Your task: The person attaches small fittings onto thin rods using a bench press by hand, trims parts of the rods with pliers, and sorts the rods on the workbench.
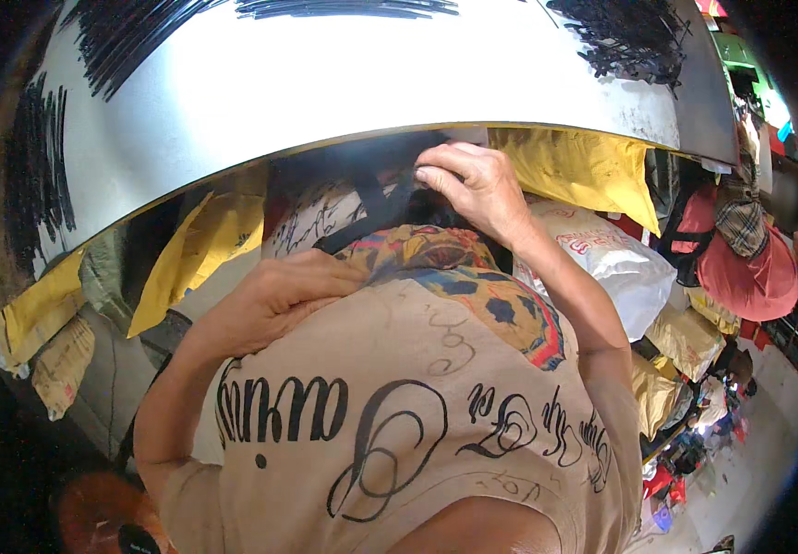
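My right hand (477, 185) is raised just below the near edge of the white tabletop (344, 83), thumb and fingers pinched together. Whatever sits in that pinch is too small to make out against the dark area behind it. Lower and to the left, my left hand (302, 286) rests at the hem of my beige printed shirt (399, 369), its fingers pressed together and partly hidden. Patterned cloth (436, 249) covers my lap between the hands. Thin black strands lie in rows on the tabletop, with a left bundle (140, 42) and a tangled right bundle (628, 42).
Yellow sheets hang below the table edge, one on the right (584, 166) and another on the left (200, 254). A white plastic bag (616, 268) stands at my right. Beyond it are a red padded item (755, 268) and several wrapped packages (685, 340).
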Tool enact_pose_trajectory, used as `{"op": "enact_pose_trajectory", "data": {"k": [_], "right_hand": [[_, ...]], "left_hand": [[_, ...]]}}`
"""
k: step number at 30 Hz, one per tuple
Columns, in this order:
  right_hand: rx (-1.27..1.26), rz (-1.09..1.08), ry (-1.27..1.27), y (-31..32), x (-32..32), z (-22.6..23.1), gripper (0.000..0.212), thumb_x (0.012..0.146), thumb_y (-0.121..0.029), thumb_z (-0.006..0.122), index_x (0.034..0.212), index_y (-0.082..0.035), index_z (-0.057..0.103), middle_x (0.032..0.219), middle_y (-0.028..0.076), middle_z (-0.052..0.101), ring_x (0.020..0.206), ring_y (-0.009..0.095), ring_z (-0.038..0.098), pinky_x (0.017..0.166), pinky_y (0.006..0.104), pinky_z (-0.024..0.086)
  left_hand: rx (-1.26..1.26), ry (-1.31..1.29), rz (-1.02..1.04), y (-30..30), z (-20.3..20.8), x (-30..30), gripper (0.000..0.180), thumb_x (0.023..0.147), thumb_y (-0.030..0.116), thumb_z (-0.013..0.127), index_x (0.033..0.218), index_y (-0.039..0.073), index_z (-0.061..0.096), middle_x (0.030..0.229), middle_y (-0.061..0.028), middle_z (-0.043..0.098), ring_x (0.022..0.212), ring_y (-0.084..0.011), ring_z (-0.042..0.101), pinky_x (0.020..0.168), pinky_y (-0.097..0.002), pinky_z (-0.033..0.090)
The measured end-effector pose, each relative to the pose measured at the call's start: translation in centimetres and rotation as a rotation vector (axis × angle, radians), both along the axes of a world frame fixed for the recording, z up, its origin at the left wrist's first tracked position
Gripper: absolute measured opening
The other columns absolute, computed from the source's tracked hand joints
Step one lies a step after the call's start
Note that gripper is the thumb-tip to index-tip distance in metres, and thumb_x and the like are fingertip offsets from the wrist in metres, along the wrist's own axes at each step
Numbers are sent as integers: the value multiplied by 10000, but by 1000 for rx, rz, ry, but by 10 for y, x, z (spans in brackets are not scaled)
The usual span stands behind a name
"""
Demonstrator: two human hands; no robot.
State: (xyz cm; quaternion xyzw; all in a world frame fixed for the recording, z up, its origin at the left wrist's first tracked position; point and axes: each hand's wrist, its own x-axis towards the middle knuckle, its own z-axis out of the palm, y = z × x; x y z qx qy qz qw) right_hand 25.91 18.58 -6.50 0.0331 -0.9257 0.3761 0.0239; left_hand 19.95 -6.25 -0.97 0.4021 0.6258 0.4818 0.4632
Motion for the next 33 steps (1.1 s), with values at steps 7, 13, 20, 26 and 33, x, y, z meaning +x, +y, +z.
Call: {"op": "enact_pose_trajectory", "data": {"k": [7, 13, 20, 26, 33], "right_hand": [[-375, -19, -262, 16, 6, 18, 130, 767, -112, 584, 849, -14, 614, 741, 30, 599, 675, 100, 551, 586, 237, 438], [-573, -37, -532, 41, 14, 27, 206, 806, -186, 545, 905, -20, 615, 842, 22, 608, 721, 81, 542, 627, 213, 438], [-629, -320, -563, 54, 30, 12, 213, 818, -174, 539, 928, 2, 588, 801, 60, 614, 669, 77, 541, 613, 204, 443], [-749, -272, -614, 52, 43, 6, 214, 784, -149, 586, 940, -3, 581, 785, 46, 607, 662, 76, 536, 610, 197, 440], [-163, 137, -142, 24, 28, 20, 433, 654, -79, 620, 1074, -69, 519, 1082, 113, 515, 953, 238, 501, 825, 330, 400]], "left_hand": [[2, 13, 10, -1, -3, -1, 195, 793, 102, 531, 950, -3, 581, 944, -123, 595, 889, -249, 548, 755, -321, 433], [-1, 320, 242, 13, -33, -25, 211, 773, 38, 503, 978, 14, 547, 991, -129, 565, 924, -258, 531, 758, -332, 437], [-126, 960, 11, 41, -67, -27, 360, 689, -18, 486, 1037, 71, 515, 1008, -137, 510, 952, -299, 489, 747, -375, 439], [-188, 940, 196, 25, -66, -26, 340, 714, 65, 567, 1049, 101, 524, 866, -163, 518, 776, -333, 535, 659, -372, 434], [-232, 745, 359, 24, -37, -9, 425, 703, 58, 609, 1106, 73, 475, 828, -146, 506, 725, -301, 520, 612, -348, 425]]}}
